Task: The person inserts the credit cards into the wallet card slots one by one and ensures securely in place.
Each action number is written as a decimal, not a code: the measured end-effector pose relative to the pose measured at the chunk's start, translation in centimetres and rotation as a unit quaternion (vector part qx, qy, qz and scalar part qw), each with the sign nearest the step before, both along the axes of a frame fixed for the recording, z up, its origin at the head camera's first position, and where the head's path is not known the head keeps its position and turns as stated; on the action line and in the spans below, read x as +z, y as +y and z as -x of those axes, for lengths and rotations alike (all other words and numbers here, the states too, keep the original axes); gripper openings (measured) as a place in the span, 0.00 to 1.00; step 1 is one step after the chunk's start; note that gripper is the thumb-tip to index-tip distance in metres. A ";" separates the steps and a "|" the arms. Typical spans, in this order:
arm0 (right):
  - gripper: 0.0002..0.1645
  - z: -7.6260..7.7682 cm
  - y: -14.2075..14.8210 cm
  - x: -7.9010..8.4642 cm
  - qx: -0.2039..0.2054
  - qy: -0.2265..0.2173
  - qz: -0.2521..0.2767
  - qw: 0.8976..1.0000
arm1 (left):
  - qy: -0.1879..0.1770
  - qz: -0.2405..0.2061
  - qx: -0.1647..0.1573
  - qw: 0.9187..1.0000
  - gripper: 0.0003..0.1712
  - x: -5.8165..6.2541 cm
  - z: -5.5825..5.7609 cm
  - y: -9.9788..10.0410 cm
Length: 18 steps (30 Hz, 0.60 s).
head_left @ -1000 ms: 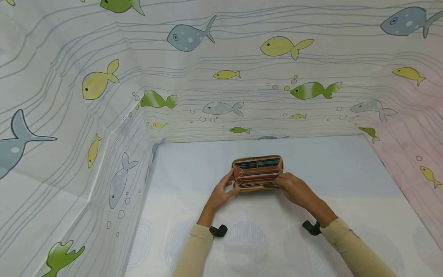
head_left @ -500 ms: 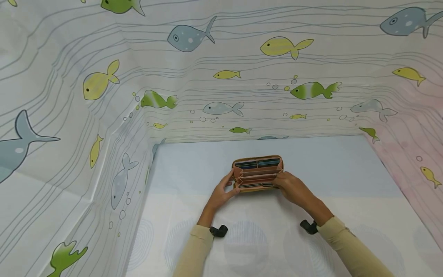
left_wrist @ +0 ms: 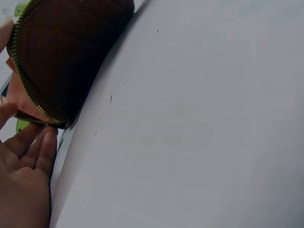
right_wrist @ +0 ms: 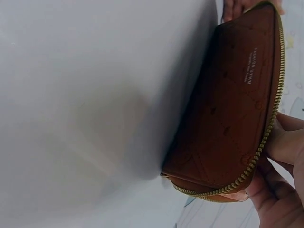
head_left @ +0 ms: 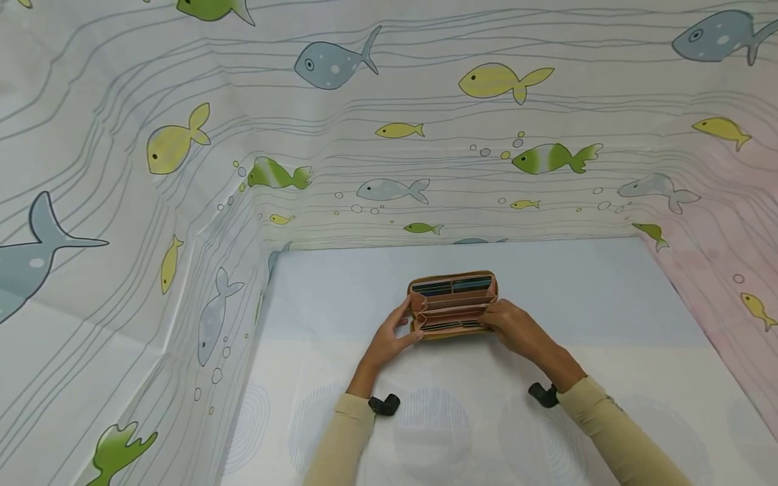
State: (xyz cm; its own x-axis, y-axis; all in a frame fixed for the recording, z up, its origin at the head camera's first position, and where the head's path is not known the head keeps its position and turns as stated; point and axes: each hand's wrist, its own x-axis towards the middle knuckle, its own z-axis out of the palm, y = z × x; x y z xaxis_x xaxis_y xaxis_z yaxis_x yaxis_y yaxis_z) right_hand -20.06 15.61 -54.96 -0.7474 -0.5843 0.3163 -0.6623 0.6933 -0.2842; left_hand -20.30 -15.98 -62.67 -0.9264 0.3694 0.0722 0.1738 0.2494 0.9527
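Note:
A brown zip-around wallet (head_left: 452, 305) stands unzipped on the table, its mouth facing up. Inside show pink dividers and dark cards (head_left: 471, 285) in slots along the far and near walls. At its left end my left hand (head_left: 385, 341) holds it, thumb at the near rim and fingers around the side. The right hand (head_left: 518, 329) grips the near right corner, its fingertips partly hidden inside the rim. In the right wrist view the thumb lies at the gold zipper (right_wrist: 281, 71), and pale lettering shows on the quilted outer face.
A white and pale blue cover (head_left: 583, 290) lies over the table. Fish-printed sheets (head_left: 437, 155) rise behind it and on both sides. Black wrist cameras (head_left: 384, 405) sit at both cuffs of the beige sleeves.
The right hand and forearm have shifted slightly left at the wallet's right end. The near rim has come a touch toward me, with the left thumb on it.

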 end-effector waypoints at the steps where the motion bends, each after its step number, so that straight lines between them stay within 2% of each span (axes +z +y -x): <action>1: 0.12 0.1 0.0 0.0 0.002 0.000 0.000 1.000 | -0.002 0.000 0.000 1.000 0.50 0.0 0.0 0.0; 12: 0.13 0.2 -0.2 0.1 0.007 0.000 -0.010 1.000 | -0.008 0.003 0.002 1.000 0.50 0.4 -0.2 0.2; 18: 0.14 0.2 -0.2 0.0 0.007 -0.004 -0.013 1.000 | -0.006 -0.002 -0.015 1.000 0.49 3.0 -0.9 0.2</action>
